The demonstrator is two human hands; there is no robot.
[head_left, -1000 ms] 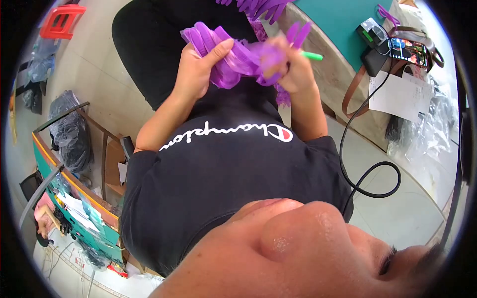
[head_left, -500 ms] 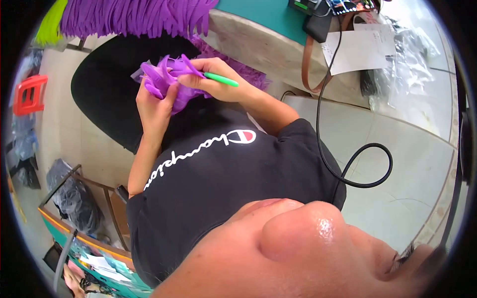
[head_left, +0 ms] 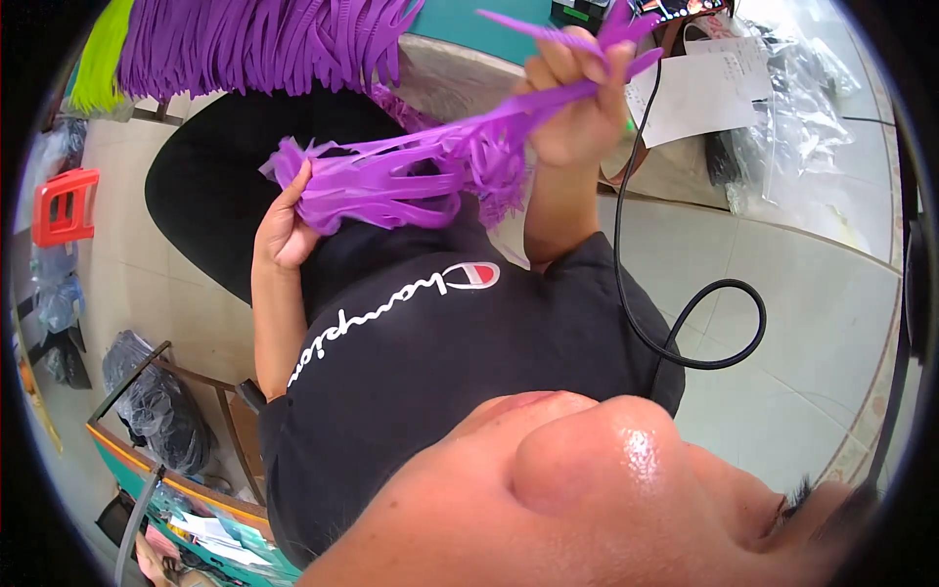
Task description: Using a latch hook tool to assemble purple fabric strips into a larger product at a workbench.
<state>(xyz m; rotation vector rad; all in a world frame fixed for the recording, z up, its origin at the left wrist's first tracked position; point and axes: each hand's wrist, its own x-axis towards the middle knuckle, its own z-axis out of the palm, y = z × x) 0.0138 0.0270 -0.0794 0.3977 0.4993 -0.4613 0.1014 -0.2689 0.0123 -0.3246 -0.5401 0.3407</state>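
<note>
A stretched bunch of purple rubbery strips [head_left: 391,186] spans both hands, above my lap. My left hand [head_left: 284,230] is closed on its left end, thumb on top, where the strips fan into thin, translucent edges. Up and to the right, my right hand [head_left: 572,108] is raised beside the table edge, its fingers closed around the other ends of the strips. Several loose tips stick out past those fingers. Only a sliver of bright green shows at the right hand's edge; the rest of the slim green tool is hidden.
A thick row of purple strips [head_left: 264,44] hangs over the green table [head_left: 460,34], beside a lime-green bundle [head_left: 98,59]. Papers [head_left: 699,93] and clear plastic bags [head_left: 802,117] lie at the right. A looped black cable [head_left: 719,362] hangs nearby. A red stool [head_left: 66,207] stands at left.
My right hand has moved up and right, away from the left hand, drawing the purple strips out long between them. The green tool, plainly seen before, is now nearly hidden.
</note>
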